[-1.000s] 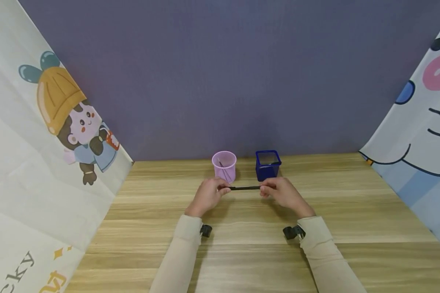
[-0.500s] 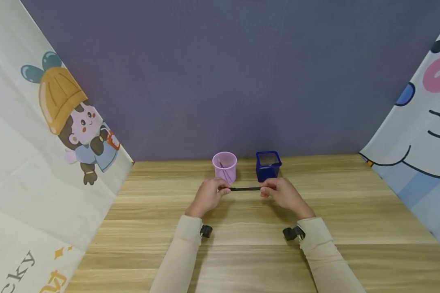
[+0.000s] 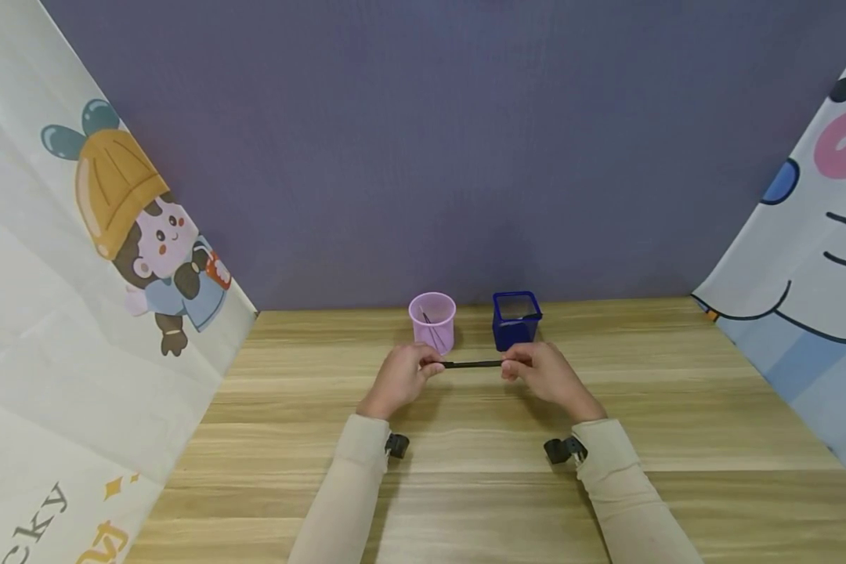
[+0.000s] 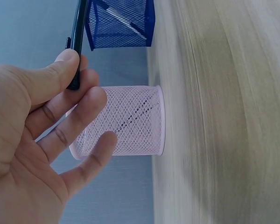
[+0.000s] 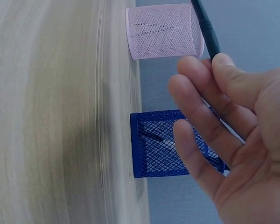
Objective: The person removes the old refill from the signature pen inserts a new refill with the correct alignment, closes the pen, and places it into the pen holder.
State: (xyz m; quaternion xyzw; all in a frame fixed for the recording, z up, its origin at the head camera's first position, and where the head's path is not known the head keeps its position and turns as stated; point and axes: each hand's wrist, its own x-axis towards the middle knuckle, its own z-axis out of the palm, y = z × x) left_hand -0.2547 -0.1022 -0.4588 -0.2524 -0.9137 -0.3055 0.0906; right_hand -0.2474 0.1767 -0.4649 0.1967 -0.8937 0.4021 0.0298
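A black pen [image 3: 472,363] is held level between the two hands, above the table. At its left end, the left hand [image 3: 399,379] pinches it between thumb and fingers; a clip shows beside that thumb in the left wrist view. The right hand [image 3: 548,377] pinches the opposite end, by a ridged part seen in the right wrist view. Just beyond the left hand stands a pink mesh pen cup [image 4: 130,120], round, with thin dark sticks inside. A square blue mesh pen holder [image 5: 161,161] stands beyond the right hand, with a pen in it.
Both holders stand at the back of the wood-grain table [image 3: 479,501], near a grey-purple panel [image 3: 423,157]. Printed cloths hang on the left [image 3: 56,329] and right [image 3: 804,251]. Each wrist wears a small black camera mount.
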